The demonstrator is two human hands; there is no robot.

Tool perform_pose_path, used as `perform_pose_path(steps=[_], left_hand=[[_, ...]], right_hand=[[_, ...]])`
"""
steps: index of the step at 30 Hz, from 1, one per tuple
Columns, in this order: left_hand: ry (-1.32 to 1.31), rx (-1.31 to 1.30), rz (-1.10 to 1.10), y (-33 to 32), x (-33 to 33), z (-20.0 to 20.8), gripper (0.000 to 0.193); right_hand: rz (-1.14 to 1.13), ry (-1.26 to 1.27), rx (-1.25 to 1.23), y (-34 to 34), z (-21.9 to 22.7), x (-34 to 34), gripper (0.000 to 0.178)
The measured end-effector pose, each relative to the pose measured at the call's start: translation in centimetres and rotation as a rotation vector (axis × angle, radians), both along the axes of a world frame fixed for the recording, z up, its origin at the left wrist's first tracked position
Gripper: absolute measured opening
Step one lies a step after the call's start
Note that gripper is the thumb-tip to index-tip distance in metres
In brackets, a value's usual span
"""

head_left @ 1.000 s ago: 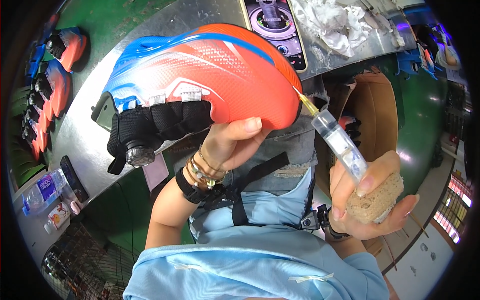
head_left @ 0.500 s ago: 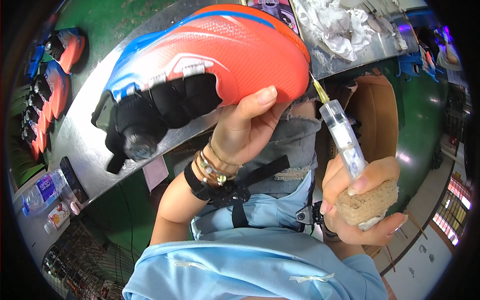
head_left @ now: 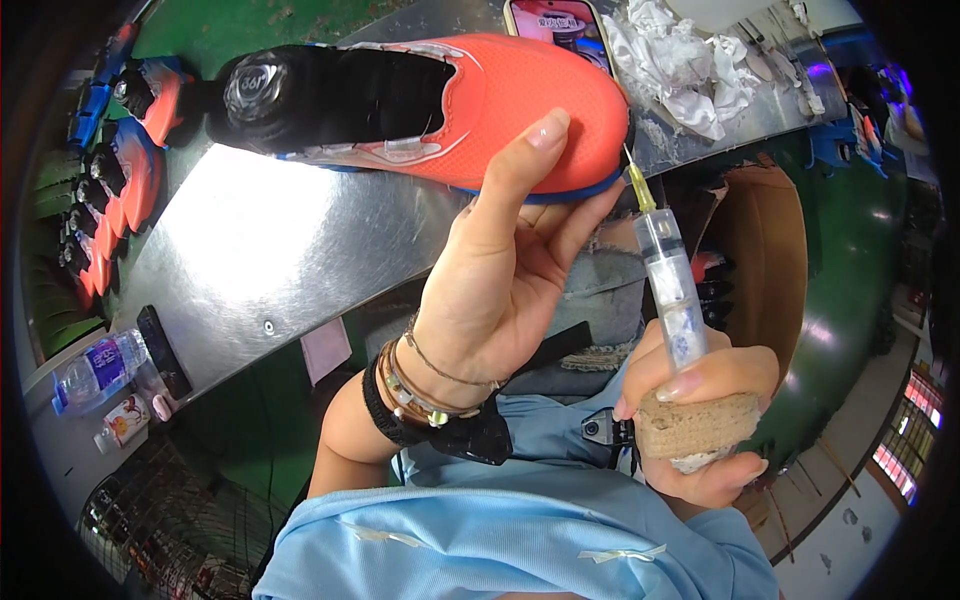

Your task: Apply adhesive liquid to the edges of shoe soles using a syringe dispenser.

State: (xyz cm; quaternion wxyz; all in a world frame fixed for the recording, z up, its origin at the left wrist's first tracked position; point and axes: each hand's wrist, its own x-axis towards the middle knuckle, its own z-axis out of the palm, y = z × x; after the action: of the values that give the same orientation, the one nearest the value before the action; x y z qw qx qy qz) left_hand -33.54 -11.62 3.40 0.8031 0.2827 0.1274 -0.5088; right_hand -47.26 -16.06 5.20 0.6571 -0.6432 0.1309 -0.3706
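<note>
A coral-red sneaker [head_left: 540,85] with a blue underside and a black filled opening lies level above the metal table. My left hand [head_left: 490,260] grips it at the toe, thumb on top and fingers beneath. In my right hand [head_left: 710,375] is a clear syringe [head_left: 668,270] with white contents and a yellow-based needle [head_left: 640,188], pointing up. The needle tip is at the toe's edge; I cannot tell whether it touches. The same hand also closes around a rough tan block [head_left: 700,425] with a white underside, at the syringe's lower end.
The metal table [head_left: 330,240] bears a phone [head_left: 510,20] and crumpled white tissue [head_left: 675,75] behind the shoe. Several similar shoes [head_left: 130,165] line the left. Plastic bottles [head_left: 95,375] stand at lower left. An open cardboard box [head_left: 765,245] with dark things inside is at right.
My left hand has turned the sneaker so its upper faces up and its opening end has swung away from me. The syringe is slightly further left and more upright, still by the toe.
</note>
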Motion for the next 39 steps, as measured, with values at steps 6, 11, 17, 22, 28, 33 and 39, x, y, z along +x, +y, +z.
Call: perform_pose_path(steps=[6, 11, 17, 22, 28, 33, 39], left_hand=[[-0.022, 0.064, -0.015, 0.2, 0.3, 0.9, 0.040], [-0.010, 0.067, -0.014, 0.2, 0.5, 1.3, 0.042], [0.007, 0.012, -0.018, 1.6, 0.2, 1.0, 0.047], [0.048, -0.174, -0.066, 4.5, -0.4, -0.6, 0.063], [-0.039, -0.229, -0.152, 6.5, -0.8, -2.1, 0.086], [-0.095, -0.118, -0.194, 6.5, -0.8, -2.0, 0.089], [-0.237, -0.087, -0.192, 5.6, -0.7, -1.1, 0.087]], right_hand=[[0.052, -0.091, -0.057, -0.1, -1.3, -0.1, 0.060], [0.036, -0.111, -0.041, 0.2, -1.8, -0.2, 0.060], [0.083, -0.284, -0.243, -1.5, -1.9, 0.4, 0.059], [-0.103, -0.109, -0.582, -3.5, -1.4, 1.3, 0.069], [0.011, 0.096, -0.862, -3.2, -0.3, 1.8, 0.073], [0.074, 0.179, -0.872, -2.9, 0.9, 2.5, 0.074], [0.089, 0.299, -1.081, -3.6, 2.0, 2.5, 0.068]])
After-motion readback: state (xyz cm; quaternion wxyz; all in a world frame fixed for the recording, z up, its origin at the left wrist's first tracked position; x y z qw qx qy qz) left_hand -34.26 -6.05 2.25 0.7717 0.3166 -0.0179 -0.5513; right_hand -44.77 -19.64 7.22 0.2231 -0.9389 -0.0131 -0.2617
